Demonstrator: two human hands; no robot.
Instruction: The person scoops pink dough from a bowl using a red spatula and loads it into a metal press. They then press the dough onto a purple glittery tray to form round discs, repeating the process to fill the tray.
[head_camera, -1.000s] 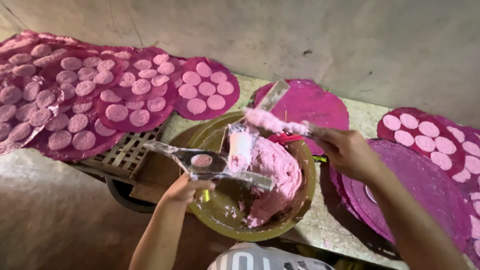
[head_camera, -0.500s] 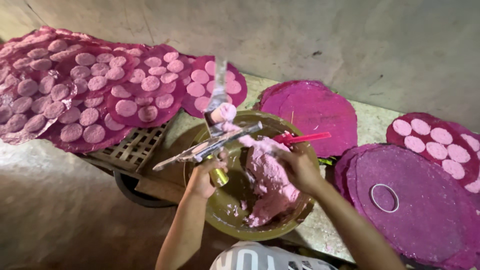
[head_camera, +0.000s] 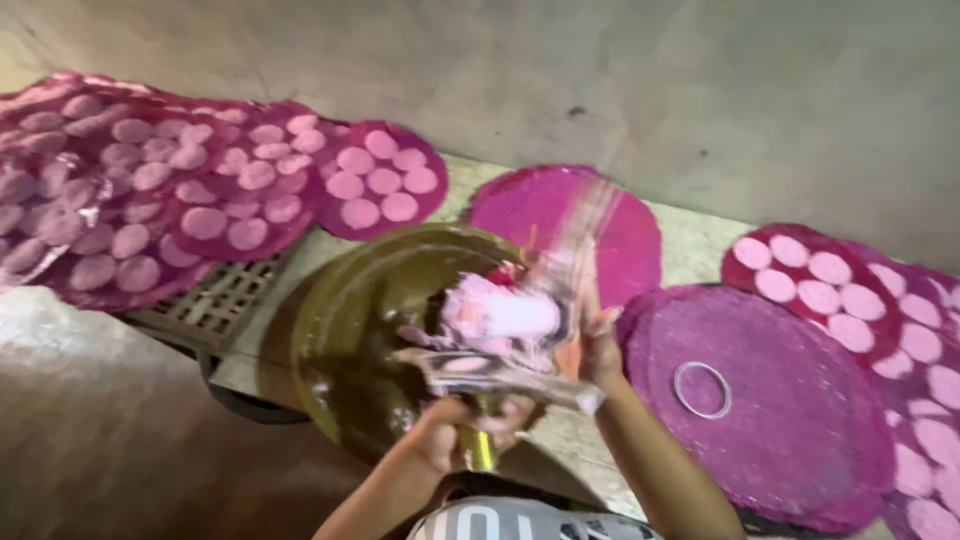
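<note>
Motion blur smeared both hands over the bowl (head_camera: 350, 330): the left hand (head_camera: 455, 435) was closed around the handle of a flat metal spatula (head_camera: 500, 375) lying roughly crosswise, while the right hand (head_camera: 597, 350) gripped a blurred scraper (head_camera: 575, 250) angled upward. A soft pink dough lump (head_camera: 500, 315) sat between them above the round, olive metal bowl, and a thin metal ring (head_camera: 702, 390) lay on a woven magenta mat (head_camera: 800, 440).

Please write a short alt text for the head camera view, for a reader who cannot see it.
Two bare hands, left hand and right hand, work blurred metal scraping tools with pale pink dough over a round brass-coloured bowl. Around it lie round magenta woven mats, several carrying pink dough discs, one a metal ring.
</note>
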